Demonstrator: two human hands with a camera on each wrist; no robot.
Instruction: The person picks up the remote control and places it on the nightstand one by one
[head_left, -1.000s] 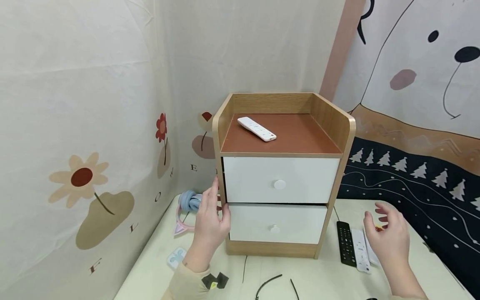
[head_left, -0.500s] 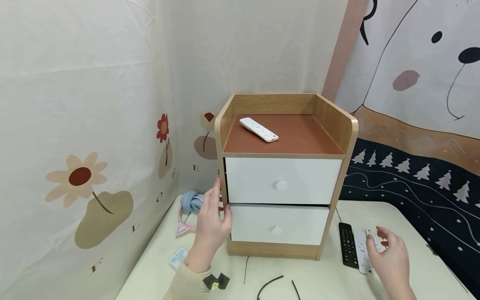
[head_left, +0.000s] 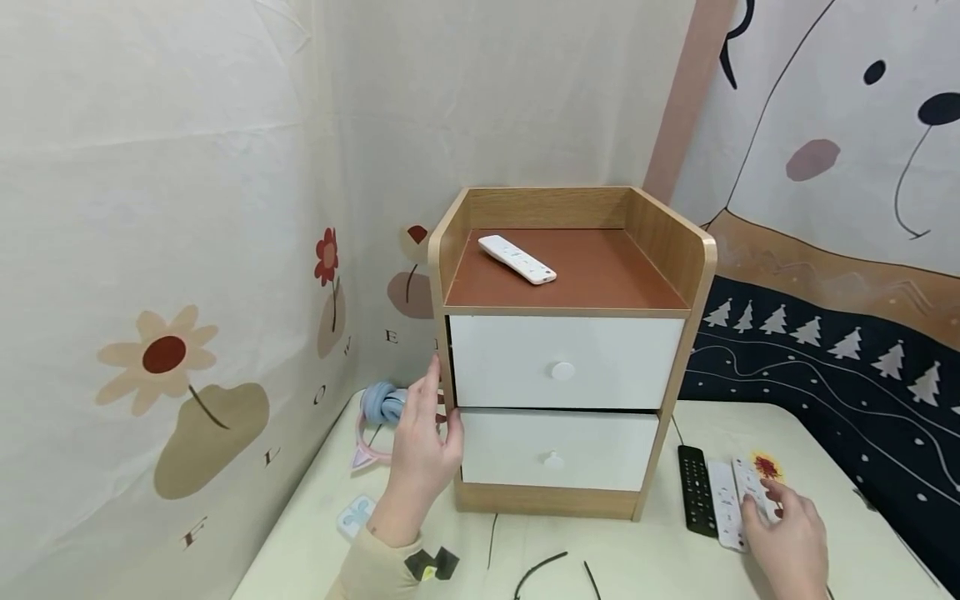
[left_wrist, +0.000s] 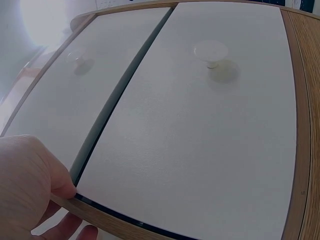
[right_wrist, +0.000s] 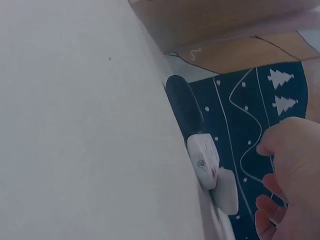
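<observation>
A two-drawer wooden cabinet (head_left: 547, 500) with white drawer fronts stands on the table. My left hand (head_left: 422, 450) rests against its left side; in the left wrist view the thumb (left_wrist: 62, 182) touches the front edge, the other fingers outside the side panel. A white remote control (head_left: 517, 259) lies on the cabinet's brown top. To the right, a black remote control (head_left: 697, 490) and two white ones lie side by side. My right hand (head_left: 787, 542), loosely bent, hovers at the outer white remote (head_left: 747, 479). In the right wrist view a gap separates the fingers from the remotes (right_wrist: 203, 161).
Left of the cabinet lie a pink ring-shaped item with blue fabric (head_left: 382, 406) and a small light-blue item (head_left: 356, 517). Dark thin strips (head_left: 540, 565) lie in front. A red-and-yellow flower-like item (head_left: 767, 467) is beyond the right hand. Printed cloth (head_left: 787, 375) borders the table.
My right hand has come down and toward me beside the outer white remote, uncovering the flower-like item. The left hand has stayed at the cabinet's side.
</observation>
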